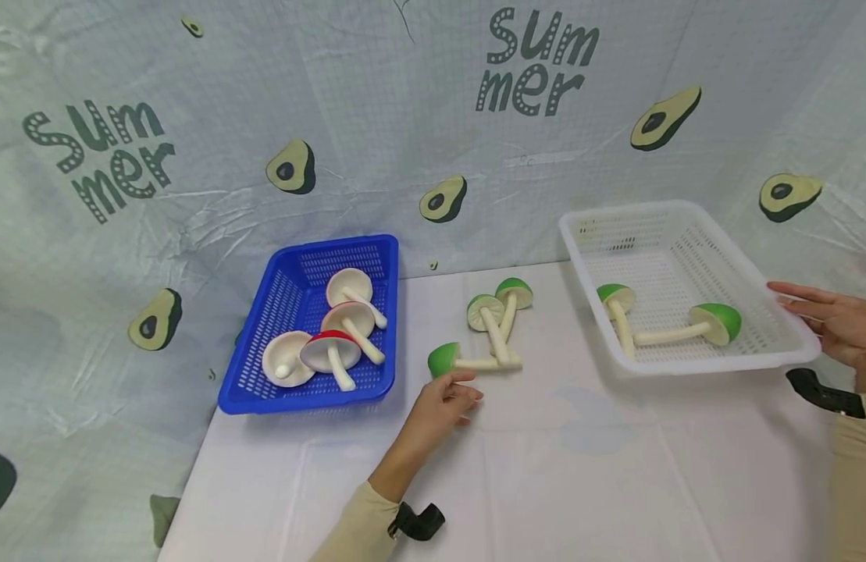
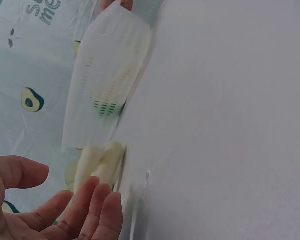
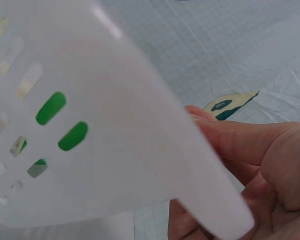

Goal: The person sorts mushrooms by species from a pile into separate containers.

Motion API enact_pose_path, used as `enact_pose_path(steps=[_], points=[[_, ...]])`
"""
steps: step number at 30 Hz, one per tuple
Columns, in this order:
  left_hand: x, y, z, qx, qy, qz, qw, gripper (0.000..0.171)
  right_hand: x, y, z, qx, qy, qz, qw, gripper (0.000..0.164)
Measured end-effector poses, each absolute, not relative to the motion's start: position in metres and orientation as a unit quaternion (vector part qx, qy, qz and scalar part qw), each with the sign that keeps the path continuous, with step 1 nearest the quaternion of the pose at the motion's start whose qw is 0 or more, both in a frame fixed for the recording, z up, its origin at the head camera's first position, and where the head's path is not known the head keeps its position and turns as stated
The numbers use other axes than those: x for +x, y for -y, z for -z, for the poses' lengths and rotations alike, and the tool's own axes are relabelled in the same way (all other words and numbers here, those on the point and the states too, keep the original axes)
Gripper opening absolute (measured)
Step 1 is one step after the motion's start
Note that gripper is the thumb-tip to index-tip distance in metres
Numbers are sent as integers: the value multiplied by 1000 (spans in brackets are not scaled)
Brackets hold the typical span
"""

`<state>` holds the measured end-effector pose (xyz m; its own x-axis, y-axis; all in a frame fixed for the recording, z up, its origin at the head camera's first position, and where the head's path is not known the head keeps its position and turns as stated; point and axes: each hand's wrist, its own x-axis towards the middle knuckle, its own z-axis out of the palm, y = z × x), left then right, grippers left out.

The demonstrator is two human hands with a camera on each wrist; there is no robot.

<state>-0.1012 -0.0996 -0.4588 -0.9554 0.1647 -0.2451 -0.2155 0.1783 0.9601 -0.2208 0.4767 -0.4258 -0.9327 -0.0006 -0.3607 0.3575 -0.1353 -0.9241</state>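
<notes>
My left hand (image 1: 436, 412) is just in front of a green-capped toy mushroom (image 1: 443, 360) lying sideways on the table, its fingers loosely bent with nothing between them. Two more green-capped mushrooms (image 1: 514, 294) lie behind that one, their stems meeting its stem. At the far right, my right hand (image 1: 835, 318) holds the rim of a white plastic basket (image 1: 686, 361). In the right wrist view the basket's rim (image 3: 210, 185) comes between the thumb and the fingers. Inside this basket are two green-capped mushrooms (image 1: 715, 323).
A blue perforated basket (image 1: 237, 390) on the left contains several red-capped toy mushrooms (image 1: 330, 350). Behind the white table (image 1: 545, 484) hangs a pale sheet (image 1: 376, 156) printed with avocados and lettering.
</notes>
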Motion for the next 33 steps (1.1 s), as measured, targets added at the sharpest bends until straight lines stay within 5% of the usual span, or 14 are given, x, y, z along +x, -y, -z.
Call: enact_pose_path(steps=[20,33], points=[[-145,88,467,-72,-742,-653,135,38,-220,-476,426,132,-644,744,119,28],[-165,79,470,-117,-711,-691,60,41,-220,-475,423,134,-655,734,120,27]])
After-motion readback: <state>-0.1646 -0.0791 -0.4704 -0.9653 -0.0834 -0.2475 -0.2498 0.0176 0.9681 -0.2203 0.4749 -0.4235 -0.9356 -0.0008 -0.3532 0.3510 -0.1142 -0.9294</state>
